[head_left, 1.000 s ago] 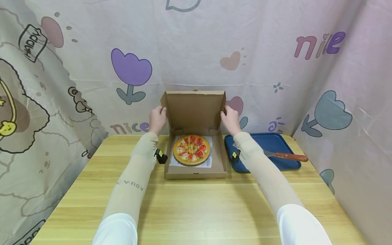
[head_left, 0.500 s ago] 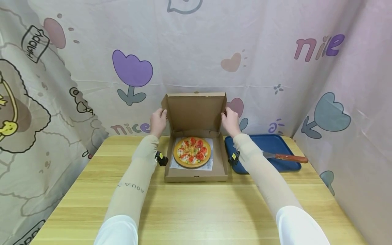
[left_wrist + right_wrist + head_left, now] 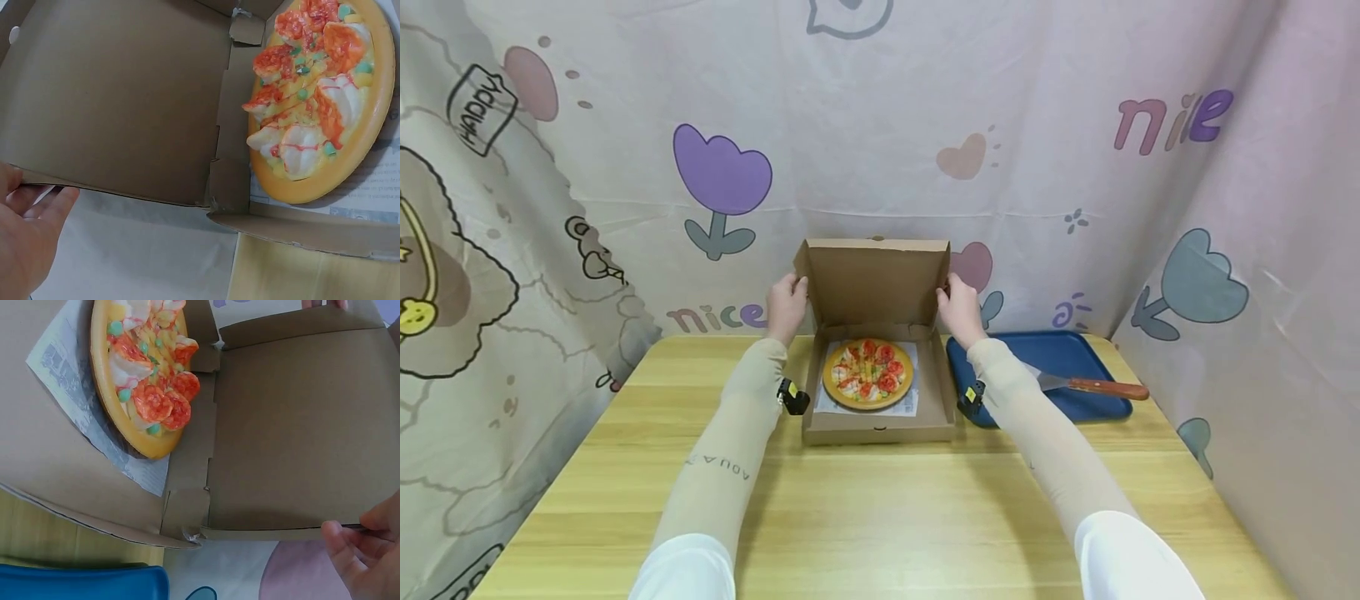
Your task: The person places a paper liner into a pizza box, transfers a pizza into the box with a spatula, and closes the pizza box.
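A cardboard pizza box (image 3: pixel 880 435) stands on the table with its lid (image 3: pixel 880 283) raised at the back. My left hand (image 3: pixel 787 305) pinches the lid's left side edge between thumb and fingers. On the opposite edge, my right hand (image 3: pixel 961 307) grips the lid the same way. Inside the box a round pizza (image 3: pixel 868 374) with red and white toppings lies on a sheet of printed paper (image 3: pixel 910 404). Both wrist views show the lid's brown inner face, with the left hand (image 3: pixel 28 231) and right hand (image 3: pixel 369 550) at its side flaps.
To the right of the box is a blue tray (image 3: pixel 1063 350), partly covered by my right arm. A pizza server with a wooden handle (image 3: pixel 1108 388) lies across it, the handle reaching past the tray's edge. A printed curtain (image 3: pixel 865 108) hangs behind the wooden table (image 3: pixel 880 517).
The lid's top edge has come slightly lower and forward, both hands moving down with it. The pizza, tray and server stay in place.
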Motion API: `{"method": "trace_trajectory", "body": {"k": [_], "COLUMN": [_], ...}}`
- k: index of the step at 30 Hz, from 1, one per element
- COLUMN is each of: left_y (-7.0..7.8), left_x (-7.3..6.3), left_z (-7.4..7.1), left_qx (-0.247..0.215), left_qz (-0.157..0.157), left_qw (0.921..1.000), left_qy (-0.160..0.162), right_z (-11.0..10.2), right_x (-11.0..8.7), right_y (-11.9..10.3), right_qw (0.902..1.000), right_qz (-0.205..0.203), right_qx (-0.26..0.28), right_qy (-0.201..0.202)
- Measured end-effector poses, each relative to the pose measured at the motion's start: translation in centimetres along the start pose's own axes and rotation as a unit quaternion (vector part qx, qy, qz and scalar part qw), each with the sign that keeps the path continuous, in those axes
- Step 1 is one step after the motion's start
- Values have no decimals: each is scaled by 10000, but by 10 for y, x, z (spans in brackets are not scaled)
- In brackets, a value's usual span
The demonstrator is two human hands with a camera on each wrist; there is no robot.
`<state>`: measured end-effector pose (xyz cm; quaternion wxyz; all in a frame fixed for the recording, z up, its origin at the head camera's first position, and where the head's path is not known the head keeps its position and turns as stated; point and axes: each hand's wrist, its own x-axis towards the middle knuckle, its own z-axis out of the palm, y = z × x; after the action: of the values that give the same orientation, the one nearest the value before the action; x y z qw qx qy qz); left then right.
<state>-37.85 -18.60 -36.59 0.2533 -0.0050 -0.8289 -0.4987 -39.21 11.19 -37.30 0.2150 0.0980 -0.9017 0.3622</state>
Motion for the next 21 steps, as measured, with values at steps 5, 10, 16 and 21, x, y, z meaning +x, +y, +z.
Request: {"method": "trace_trajectory", "body": {"k": [5, 10, 16, 21], "left_y": [0, 0, 3, 6], "left_x": [-5, -9, -11, -10], "left_z": [-2, -4, -4, -4], "left_qx": [-200, -612, -857, -755], "left_qz": [-119, -243, -278, -441], "left_qw": [9995, 9972, 9954, 9960], "left_qy": [-203, -355, -315, -175], "right_z": [0, 0, 1, 0], "right_x": [-2, -2, -1, -3], "right_y": [1, 2, 4, 3], "right_qw": [10000, 9999, 9997, 9980], "right_qz": [-73, -78, 96, 303], "right_qx": [-33, -34, 127, 534], "right_qy": [12, 106, 205, 141]}}
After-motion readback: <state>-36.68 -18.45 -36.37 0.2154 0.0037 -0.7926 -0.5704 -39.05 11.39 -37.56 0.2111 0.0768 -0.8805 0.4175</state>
